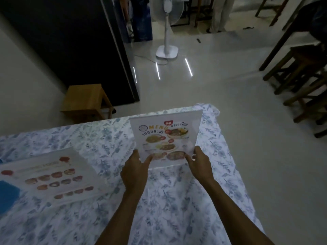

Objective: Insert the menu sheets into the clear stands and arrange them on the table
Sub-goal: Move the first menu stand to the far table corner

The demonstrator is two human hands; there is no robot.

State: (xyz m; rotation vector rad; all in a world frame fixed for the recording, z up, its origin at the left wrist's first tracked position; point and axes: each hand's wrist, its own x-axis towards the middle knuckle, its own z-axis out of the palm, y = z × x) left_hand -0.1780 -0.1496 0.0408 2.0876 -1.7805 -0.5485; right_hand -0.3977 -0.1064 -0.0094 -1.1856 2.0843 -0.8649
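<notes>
Head view, from left to right: one blue cloth (8,192) lies at the left edge of the surface (177,200), which wears a blue-and-white leaf-print covering. Just beside it one menu sheet (53,175) lies flat, printed side up, with rows of small food pictures. Behind the surface on the floor stands one pale wooden stool (85,101). Toward the middle, one clear stand (166,138) holds a second menu sheet, upright and tilted slightly back, near the far right corner of the surface. The left hand (136,169) pinches the stand's lower left corner, fingers curled around its edge. The right hand (199,162) grips the lower right corner the same way, thumb on the front face. One white fan (167,29) stands on the floor beyond. Several dark wooden stools (304,71) crowd the right side.
</notes>
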